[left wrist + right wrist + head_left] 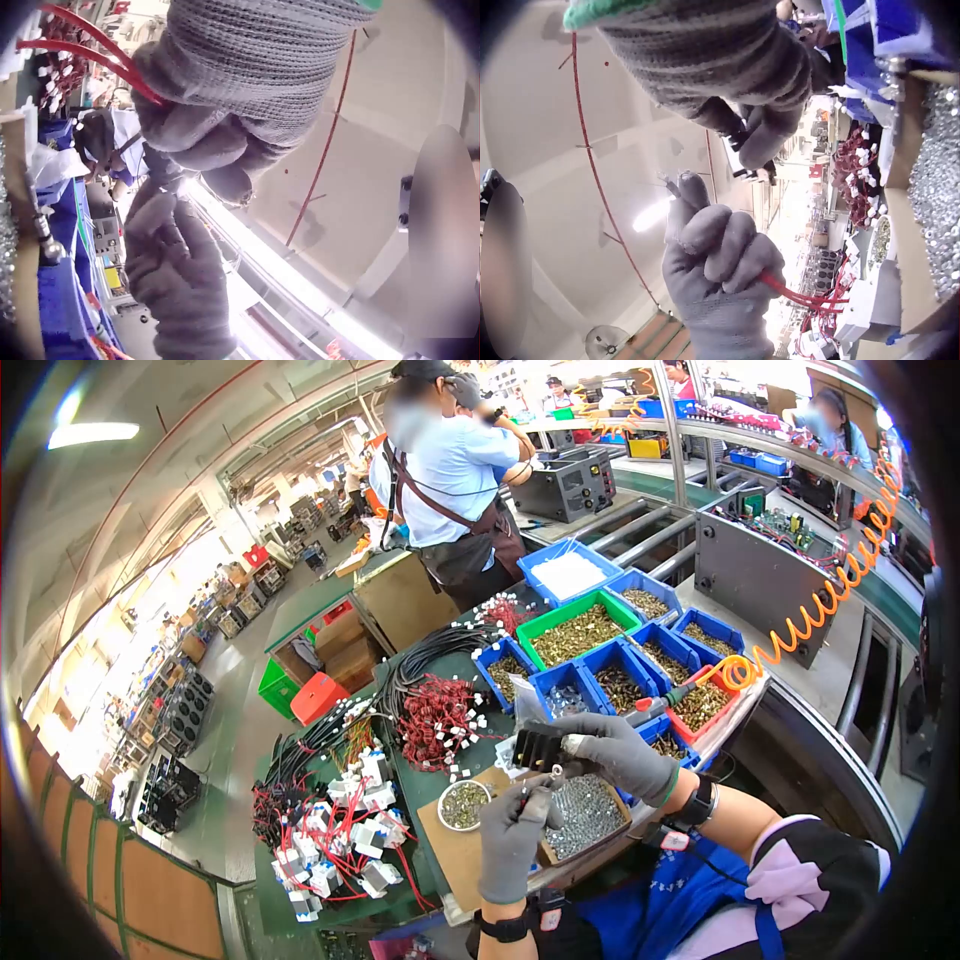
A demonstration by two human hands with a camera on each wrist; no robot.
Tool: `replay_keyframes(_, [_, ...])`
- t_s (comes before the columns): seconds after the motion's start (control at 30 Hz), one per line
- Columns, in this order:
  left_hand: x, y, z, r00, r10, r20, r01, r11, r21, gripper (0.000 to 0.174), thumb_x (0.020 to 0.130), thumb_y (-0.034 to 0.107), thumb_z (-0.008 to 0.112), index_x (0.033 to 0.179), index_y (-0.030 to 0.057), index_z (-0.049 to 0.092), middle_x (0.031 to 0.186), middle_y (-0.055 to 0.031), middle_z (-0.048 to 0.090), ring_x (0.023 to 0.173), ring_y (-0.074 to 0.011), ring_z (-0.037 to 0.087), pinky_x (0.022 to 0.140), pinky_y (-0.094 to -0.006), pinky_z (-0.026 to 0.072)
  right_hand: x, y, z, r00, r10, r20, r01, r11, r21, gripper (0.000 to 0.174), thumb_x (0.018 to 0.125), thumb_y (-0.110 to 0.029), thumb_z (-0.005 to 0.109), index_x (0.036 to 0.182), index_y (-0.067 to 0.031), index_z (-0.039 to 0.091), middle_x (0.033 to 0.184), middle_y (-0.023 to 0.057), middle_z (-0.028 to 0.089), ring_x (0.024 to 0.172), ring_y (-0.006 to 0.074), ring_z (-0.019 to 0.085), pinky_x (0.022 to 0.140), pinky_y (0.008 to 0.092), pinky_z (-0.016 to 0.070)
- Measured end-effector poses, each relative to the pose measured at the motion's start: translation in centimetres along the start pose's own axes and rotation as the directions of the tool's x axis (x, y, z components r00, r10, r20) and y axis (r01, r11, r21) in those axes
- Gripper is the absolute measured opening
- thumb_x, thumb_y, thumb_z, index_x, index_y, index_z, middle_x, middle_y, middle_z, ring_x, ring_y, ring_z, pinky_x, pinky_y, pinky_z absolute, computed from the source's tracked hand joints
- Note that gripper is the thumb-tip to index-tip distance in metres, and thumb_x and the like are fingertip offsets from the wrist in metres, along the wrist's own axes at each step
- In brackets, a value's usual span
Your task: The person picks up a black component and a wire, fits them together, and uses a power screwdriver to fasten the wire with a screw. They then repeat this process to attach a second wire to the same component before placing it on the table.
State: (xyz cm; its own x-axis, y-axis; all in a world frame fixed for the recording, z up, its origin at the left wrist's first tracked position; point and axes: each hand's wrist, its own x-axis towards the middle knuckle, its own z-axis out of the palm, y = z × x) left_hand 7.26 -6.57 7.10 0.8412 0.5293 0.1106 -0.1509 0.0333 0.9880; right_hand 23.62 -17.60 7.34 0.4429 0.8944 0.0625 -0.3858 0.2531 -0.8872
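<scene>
My gloved left hand [512, 845] is curled round red wires [799, 298], which trail from the fist toward a white block-shaped part [861, 306]. Thumb and forefinger pinch a wire end with a small metal tip [672, 185]. Just above and to the right, my gloved right hand [625, 752] grips a black ridged part [537, 748], mostly covered by the fingers in the right wrist view. Both hands are close together over a cardboard box of small silvery pieces [580, 818].
Blue bins [567, 695], a green bin [578, 632] and a red bin [700, 705] hold small metal parts. White parts with red wires [335, 840] lie at left, near a white tub [464, 805]. A coiled orange hose [800, 630] hangs at right. Another person [440, 490] stands ahead.
</scene>
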Motion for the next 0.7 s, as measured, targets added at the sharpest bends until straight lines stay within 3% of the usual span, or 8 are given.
replay_keyframes(0.1, [0.2, 0.6, 1.1, 0.998, -0.035, -0.054, 0.035, 0.999, -0.006, 0.029, 0.099, 0.020, 0.057, 0.113, -0.0029, 0.068, 0.068, -0.0013, 0.061, 0.062, -0.0067, 0.055, 0.059, -0.0229, 0.0435, 0.3, 0.8, -0.9, 0.995, -0.023, -0.095, 0.019, 0.999, -0.041, 0.043, 0.096, -0.012, 0.060, 0.134, 0.0064, 0.051, 0.119, 0.0136, 0.063, 0.102, 0.0202, 0.066, 0.092, 0.0354, 0.0560])
replay_keyframes(0.23, [0.7, 0.2, 0.7, 0.981, -0.058, -0.185, 0.034, 0.991, -0.128, 0.035, 0.100, 0.027, 0.057, 0.119, -0.0013, 0.064, 0.067, -0.0012, 0.059, 0.057, -0.0057, 0.050, 0.053, -0.0208, 0.0373, 2.3, 4.9, -2.2, 0.994, -0.088, -0.061, 0.061, 0.934, -0.351, 0.044, 0.092, -0.018, 0.066, 0.128, 0.0067, 0.057, 0.112, 0.0100, 0.065, 0.106, 0.0166, 0.063, 0.090, 0.0330, 0.0540])
replay_keyframes(0.33, [0.5, -0.1, -0.9, 0.972, -0.002, -0.236, -0.066, 0.958, -0.280, 0.029, 0.099, 0.022, 0.056, 0.116, 0.0002, 0.062, 0.066, -0.0009, 0.056, 0.052, -0.0069, 0.045, 0.044, -0.0219, 0.0297, 2.3, 5.1, -3.2, 0.992, -0.077, -0.104, 0.023, 0.897, -0.440, 0.041, 0.089, -0.021, 0.068, 0.123, 0.0021, 0.060, 0.110, 0.0125, 0.067, 0.104, 0.0213, 0.065, 0.090, 0.0361, 0.0528])
replay_keyframes(0.4, [0.9, -1.2, -1.5, 0.959, 0.003, -0.285, -0.148, 0.859, -0.490, 0.023, 0.098, 0.018, 0.055, 0.112, 0.0004, 0.061, 0.069, -0.0019, 0.053, 0.050, -0.0079, 0.040, 0.041, -0.0219, 0.0279, 1.8, 3.7, -3.2, 0.991, -0.136, 0.023, 0.093, 0.537, -0.838, 0.040, 0.088, -0.025, 0.068, 0.120, -0.0012, 0.061, 0.109, 0.0157, 0.067, 0.104, 0.0280, 0.065, 0.091, 0.0392, 0.0518])
replay_keyframes(0.43, [1.2, -1.7, -2.0, 0.978, 0.015, -0.209, -0.137, 0.802, -0.581, 0.024, 0.098, 0.018, 0.056, 0.113, 0.0005, 0.061, 0.068, -0.0020, 0.052, 0.050, -0.0080, 0.039, 0.041, -0.0219, 0.0279, 1.4, 3.0, -2.9, 0.986, -0.137, 0.097, 0.134, 0.288, -0.948, 0.040, 0.087, -0.027, 0.068, 0.118, -0.0028, 0.062, 0.109, 0.0173, 0.067, 0.104, 0.0313, 0.065, 0.091, 0.0408, 0.0514])
replay_keyframes(0.47, [1.3, -2.1, -2.8, 0.990, 0.038, -0.134, -0.118, 0.738, -0.664, 0.024, 0.097, 0.018, 0.056, 0.114, 0.0006, 0.060, 0.068, -0.0021, 0.050, 0.050, -0.0080, 0.038, 0.041, -0.0218, 0.0278, 1.1, 2.8, -2.3, 0.995, -0.025, 0.095, 0.098, 0.173, -0.980, 0.042, 0.086, -0.032, 0.069, 0.116, -0.0052, 0.061, 0.108, 0.0199, 0.065, 0.106, 0.0384, 0.062, 0.092, 0.0456, 0.0499])
replay_keyframes(0.5, [1.3, -2.2, -3.2, 0.996, 0.069, -0.059, -0.090, 0.669, -0.738, 0.025, 0.097, 0.018, 0.056, 0.115, 0.0007, 0.060, 0.067, -0.0021, 0.049, 0.050, -0.0080, 0.037, 0.041, -0.0217, 0.0278, 1.2, 3.1, -1.9, 0.994, 0.040, 0.100, 0.093, 0.136, -0.986, 0.043, 0.086, -0.033, 0.069, 0.118, -0.0051, 0.060, 0.109, 0.0199, 0.065, 0.106, 0.0381, 0.062, 0.092, 0.0458, 0.0500])
replay_keyframes(0.7, [1.0, -2.2, -3.2, 0.995, 0.069, -0.073, -0.100, 0.724, -0.683, 0.030, 0.099, 0.023, 0.054, 0.122, 0.0040, 0.060, 0.066, -0.0030, 0.049, 0.049, -0.0086, 0.036, 0.041, -0.0225, 0.0262, 2.5, 5.5, -0.1, 0.962, 0.273, 0.007, 0.022, -0.055, -0.998, 0.048, 0.081, -0.027, 0.070, 0.121, -0.0048, 0.056, 0.120, 0.0210, 0.061, 0.109, 0.0396, 0.062, 0.090, 0.0471, 0.0516])
